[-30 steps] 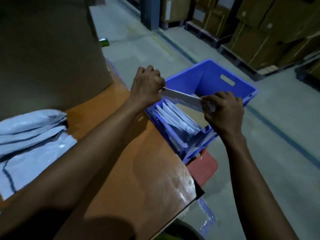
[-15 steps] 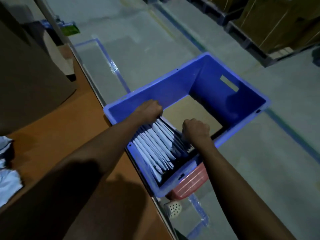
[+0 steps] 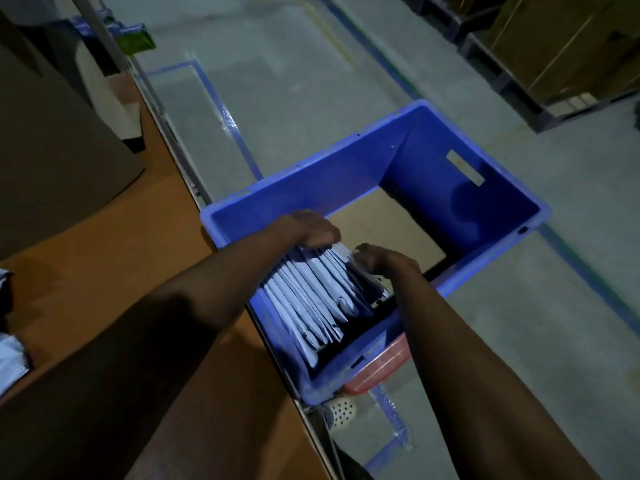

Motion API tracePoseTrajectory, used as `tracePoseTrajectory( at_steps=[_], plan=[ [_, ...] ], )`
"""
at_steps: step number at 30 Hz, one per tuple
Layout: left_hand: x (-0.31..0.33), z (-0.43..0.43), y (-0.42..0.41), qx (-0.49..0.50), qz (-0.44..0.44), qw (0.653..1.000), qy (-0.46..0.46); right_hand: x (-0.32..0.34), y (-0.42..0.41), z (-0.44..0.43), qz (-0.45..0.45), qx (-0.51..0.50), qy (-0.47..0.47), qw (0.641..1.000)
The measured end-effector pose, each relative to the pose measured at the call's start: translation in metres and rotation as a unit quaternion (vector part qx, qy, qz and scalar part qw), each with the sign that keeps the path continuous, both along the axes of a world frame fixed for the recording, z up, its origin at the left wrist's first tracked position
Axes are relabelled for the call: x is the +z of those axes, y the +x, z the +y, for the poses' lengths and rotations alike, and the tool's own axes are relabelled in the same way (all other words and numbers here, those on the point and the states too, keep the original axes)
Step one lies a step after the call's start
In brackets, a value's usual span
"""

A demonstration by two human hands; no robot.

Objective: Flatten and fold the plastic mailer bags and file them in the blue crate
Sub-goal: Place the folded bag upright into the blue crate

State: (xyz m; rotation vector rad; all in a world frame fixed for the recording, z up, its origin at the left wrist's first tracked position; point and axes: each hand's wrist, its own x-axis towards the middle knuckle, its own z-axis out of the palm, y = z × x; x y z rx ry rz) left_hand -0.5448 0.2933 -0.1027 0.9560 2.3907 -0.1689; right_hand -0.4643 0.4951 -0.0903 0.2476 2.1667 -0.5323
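Observation:
The blue crate (image 3: 346, 152) stands beside the orange table (image 3: 104, 258), low on a red stool. Several folded white mailers (image 3: 311, 303) stand on edge in a row in its near half. Both of my hands reach into the crate at the far end of that row. My left hand (image 3: 310, 228) curls over the top of the last folded mailer (image 3: 341, 250) from the left. My right hand (image 3: 381, 259) holds the same mailer's top edge from the right, fingertips at its corner. Brown cardboard (image 3: 388, 226) lines the bare far half of the crate floor.
Loose unfolded mailers (image 3: 10, 355) lie at the table's left edge. A big brown cardboard piece (image 3: 52, 150) stands at the back left of the table. The red stool (image 3: 381, 367) shows under the crate. Pallets of cardboard boxes (image 3: 554, 46) line the far right.
A second ago both hands held the folded mailer above the crate. They have lowered it into the crate behind the row, and my view has shifted right over the crate.

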Motion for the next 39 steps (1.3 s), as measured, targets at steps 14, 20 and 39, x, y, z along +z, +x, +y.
tracePoseTrajectory(
  at_steps=[14,20,39],
  plan=[
    [0.055,0.031,0.018,0.068,-0.078,0.995,-0.011,0.038,0.015,-0.013,-0.048,-0.071,-0.007,0.996],
    [0.088,0.000,0.032,0.117,-0.061,0.987,0.095,0.065,0.025,-0.011,0.070,-0.086,-0.050,0.993],
    [0.151,-0.270,0.358,0.423,0.322,0.736,0.419,0.129,0.218,-0.276,0.485,0.068,-0.322,0.810]
  ],
)
